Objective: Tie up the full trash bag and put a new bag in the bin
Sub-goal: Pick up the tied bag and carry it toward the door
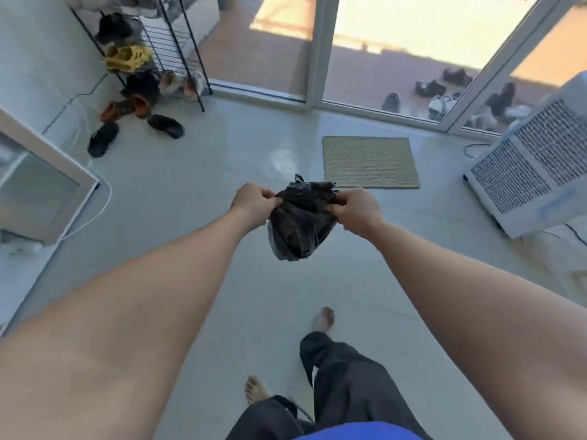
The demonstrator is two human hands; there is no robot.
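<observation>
Two hands, left (254, 203) and right (357, 208), gripping black trash bag (300, 228) top

Held between my hands: trash bag (300, 223), thin black plastic, glossy and crinkled. Underfoot: floor (241, 173), smooth pale surface with a soft sheen; door mat (370, 161), coarse woven fibre, matt beige. Also noted: shoe rack (173, 42), thin black metal wire; my trousers (346, 385), dark matt cloth.

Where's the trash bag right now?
In the head view, the black trash bag hangs mid-frame above the floor, gripped at its top between the left hand and right hand, just in front of the woven doormat.
</observation>
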